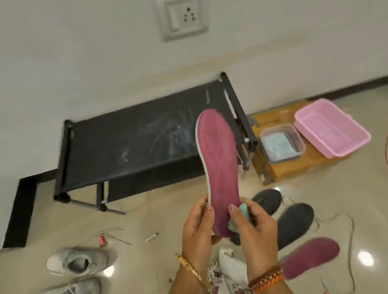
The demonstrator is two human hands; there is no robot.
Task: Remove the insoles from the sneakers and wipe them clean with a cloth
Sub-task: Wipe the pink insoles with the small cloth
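Grip: both hands closed on 1 maroon insole [219, 168], held upright.
Left hand [198, 227]: fingers pinched the heel's edge.
Right hand [254, 229]: pressed a teal cloth [242, 211] against the heel.
Right of grip: 2 dark sneakers [293, 222] on the floor.
Below-right: second insole [309, 256], lying flat.
Lower left: 2 white sneakers [75, 261].

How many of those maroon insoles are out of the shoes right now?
2: one insole held upright in both hands, another insole lying on the floor at lower right. Others may be hidden inside shoes.
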